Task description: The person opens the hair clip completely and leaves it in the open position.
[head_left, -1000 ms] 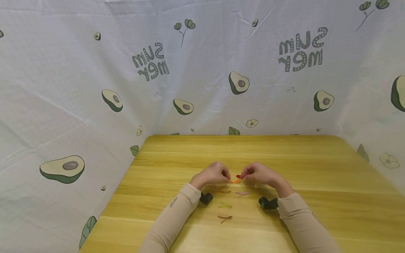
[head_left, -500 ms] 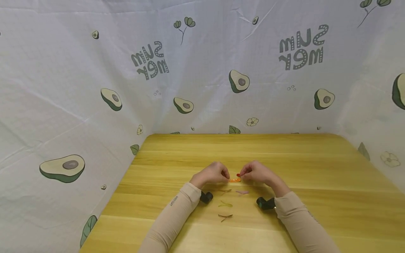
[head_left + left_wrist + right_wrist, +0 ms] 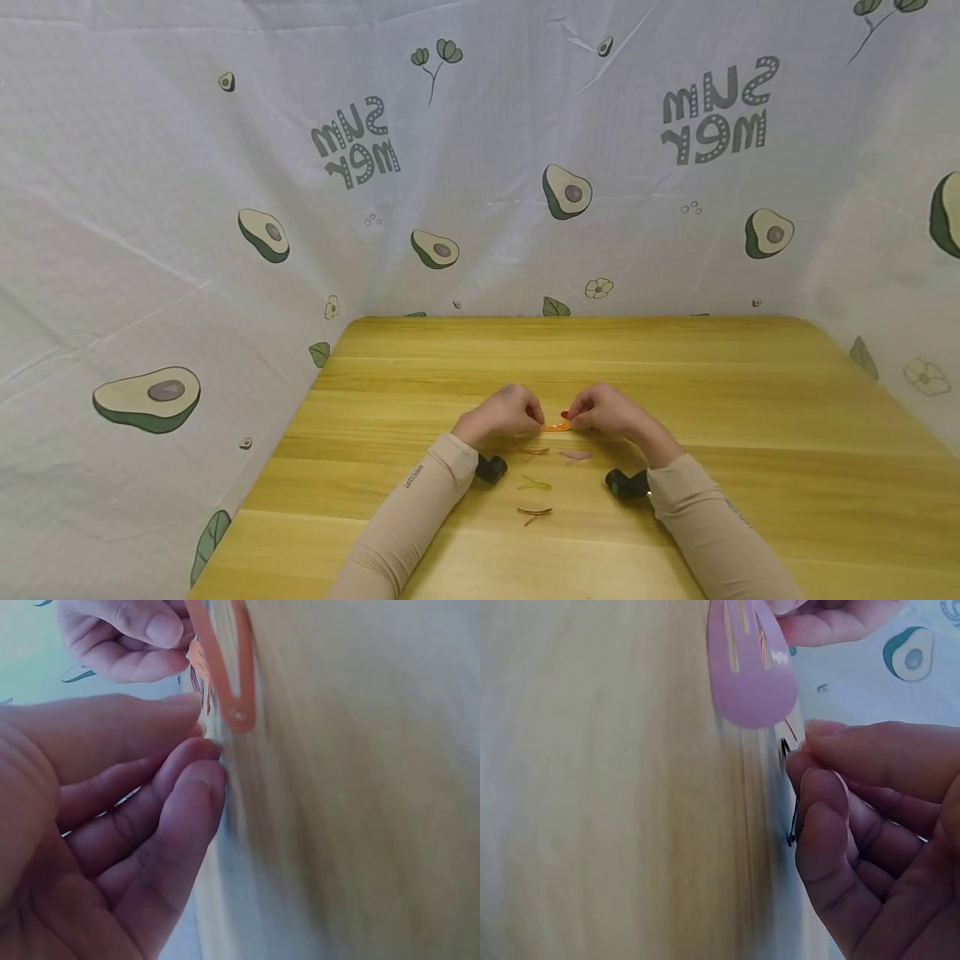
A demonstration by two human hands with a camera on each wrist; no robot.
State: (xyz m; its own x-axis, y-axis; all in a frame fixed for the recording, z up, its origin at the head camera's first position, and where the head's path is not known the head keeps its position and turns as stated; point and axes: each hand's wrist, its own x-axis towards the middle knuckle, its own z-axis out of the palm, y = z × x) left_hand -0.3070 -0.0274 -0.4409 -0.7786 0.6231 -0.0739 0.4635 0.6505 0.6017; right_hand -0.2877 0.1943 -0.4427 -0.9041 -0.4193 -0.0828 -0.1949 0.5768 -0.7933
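Between my two hands lies an orange snap hair clip (image 3: 557, 427) with pale spots. My left hand (image 3: 504, 411) pinches its left end, and my right hand (image 3: 606, 410) pinches its right end between thumb and fingers. Just behind it, close to the right fingertips, shows a red hair clip (image 3: 566, 414), partly hidden by that hand. The left wrist view catches the held clip (image 3: 199, 664) nearly edge-on between the hands. A second, plain orange clip (image 3: 238, 716) looms nearer there. In the right wrist view a pink clip (image 3: 750, 697) stands out large in front.
On the wooden table (image 3: 420, 367), nearer the body, lie the pink clip, the plain orange clip, a yellow-green clip (image 3: 536, 483) and a brownish-red clip (image 3: 534, 512), opened. Dark wrist cameras (image 3: 627, 483) hang beside both hands. A printed avocado cloth (image 3: 487, 150) encloses the table.
My right hand and forearm have shifted slightly left, and its fingers now cover more of the red clip. The left hand and the orange clip stay nearly in place.
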